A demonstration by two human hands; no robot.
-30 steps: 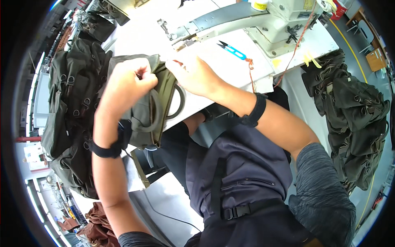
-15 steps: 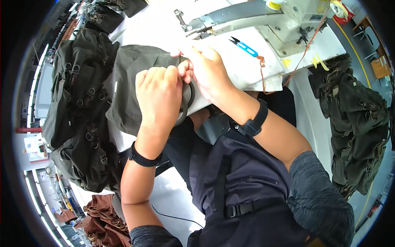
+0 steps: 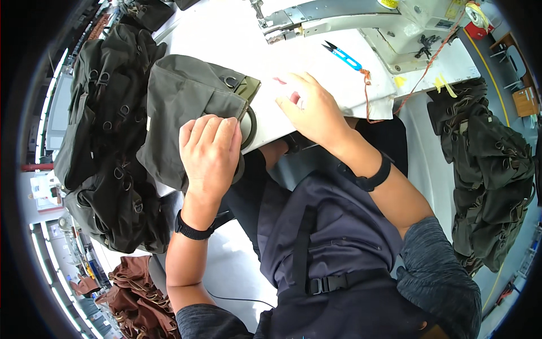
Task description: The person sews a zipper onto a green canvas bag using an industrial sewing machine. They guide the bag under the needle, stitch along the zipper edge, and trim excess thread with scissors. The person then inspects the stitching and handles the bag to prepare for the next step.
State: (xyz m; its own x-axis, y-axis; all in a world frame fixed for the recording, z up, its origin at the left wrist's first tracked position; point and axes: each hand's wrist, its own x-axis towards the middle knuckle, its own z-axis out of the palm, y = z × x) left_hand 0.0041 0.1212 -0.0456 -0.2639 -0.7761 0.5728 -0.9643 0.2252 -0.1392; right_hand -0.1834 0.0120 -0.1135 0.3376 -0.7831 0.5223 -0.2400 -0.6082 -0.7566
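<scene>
A dark olive fabric bag [image 3: 180,85] lies on the white table, its zipper edge toward the right. Near its far right corner sit a metal D-ring [image 3: 230,82] and a lighter green tab [image 3: 248,88]. My left hand [image 3: 210,150] is closed over the bag's near edge, the fingertips hidden under it. A dark curved band [image 3: 249,129] hangs out beside those fingers. To the right of the bag, apart from it, my right hand [image 3: 316,110] hovers over the table's near edge with loosely curled, parted fingers and nothing visible in them.
Blue thread snips [image 3: 344,56] lie on the table, beside an orange cord [image 3: 367,93]. A sewing machine [image 3: 339,25] stands at the back. Piled olive bags [image 3: 107,130] flank me on the left, more olive bags [image 3: 488,169] on the right; brown pieces [image 3: 135,288] lie lower left.
My right hand has come away from the bag and moved right. The bag's corner with the D-ring has come into view. My left hand has shifted slightly left and nearer.
</scene>
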